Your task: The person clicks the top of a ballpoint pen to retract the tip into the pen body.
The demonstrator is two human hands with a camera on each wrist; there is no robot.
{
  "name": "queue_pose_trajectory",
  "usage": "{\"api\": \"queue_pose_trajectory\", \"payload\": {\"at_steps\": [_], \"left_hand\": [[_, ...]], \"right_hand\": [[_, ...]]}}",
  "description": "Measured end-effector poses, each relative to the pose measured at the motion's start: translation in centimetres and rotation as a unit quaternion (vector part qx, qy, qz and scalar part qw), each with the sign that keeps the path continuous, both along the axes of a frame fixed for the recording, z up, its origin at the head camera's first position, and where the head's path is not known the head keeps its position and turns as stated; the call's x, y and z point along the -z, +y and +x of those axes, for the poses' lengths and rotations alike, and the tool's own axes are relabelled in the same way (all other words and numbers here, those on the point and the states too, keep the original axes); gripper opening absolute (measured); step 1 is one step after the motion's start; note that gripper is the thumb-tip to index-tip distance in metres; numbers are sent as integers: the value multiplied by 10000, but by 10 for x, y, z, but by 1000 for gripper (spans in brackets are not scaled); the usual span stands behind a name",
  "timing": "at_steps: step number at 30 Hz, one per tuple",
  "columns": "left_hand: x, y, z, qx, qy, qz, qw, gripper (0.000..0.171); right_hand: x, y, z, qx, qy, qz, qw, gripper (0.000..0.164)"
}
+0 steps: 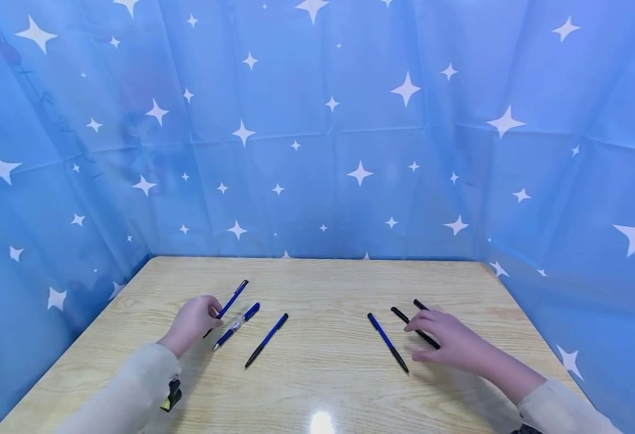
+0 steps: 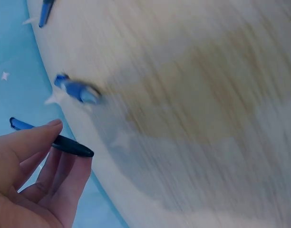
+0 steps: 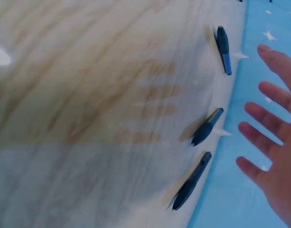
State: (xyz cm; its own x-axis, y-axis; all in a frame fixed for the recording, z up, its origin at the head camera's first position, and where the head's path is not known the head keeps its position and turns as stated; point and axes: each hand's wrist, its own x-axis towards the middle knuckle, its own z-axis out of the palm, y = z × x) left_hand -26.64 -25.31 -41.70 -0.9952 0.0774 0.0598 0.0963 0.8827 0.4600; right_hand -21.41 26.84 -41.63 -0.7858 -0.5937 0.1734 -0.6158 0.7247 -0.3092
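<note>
My left hand point(image 1: 194, 320) pinches a blue pen with a black grip point(image 1: 236, 295) between thumb and fingers; the left wrist view shows this pen point(image 2: 73, 147) in the fingertips. Just right of it lies a blue pen with a clear, pale middle point(image 1: 236, 327). Further right, another blue pen with a black grip point(image 1: 267, 339) lies slanted. My right hand point(image 1: 447, 339) hovers with spread fingers over two black pens, one nearer point(image 1: 401, 314) and one mostly hidden point(image 1: 419, 304). In the right wrist view the hand point(image 3: 281, 128) holds nothing. Left of it rests a blue-and-black pen point(image 3: 223, 50).
All the pens are on a light wooden table point(image 1: 323, 289) with rounded far corners. A blue curtain with white stars point(image 1: 306, 199) hangs behind and on both sides of it. Glare point(image 1: 322, 422) shows at the table's near middle.
</note>
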Motion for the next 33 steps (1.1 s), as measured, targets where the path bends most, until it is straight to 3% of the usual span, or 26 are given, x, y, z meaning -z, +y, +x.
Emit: {"api": "queue_pose_trajectory", "payload": {"at_steps": [12,20,33], "left_hand": [[5,-23,-1,-67,-539,-106,9985,14],[8,-28,-3,98,-515,-209,9984,16],[5,-27,-2,60,-674,-223,9975,19]], "right_hand": [[8,9,5,39,210,117,9997,41],[9,8,4,-104,312,163,9993,41],[8,5,6,-48,156,111,9998,41]]}}
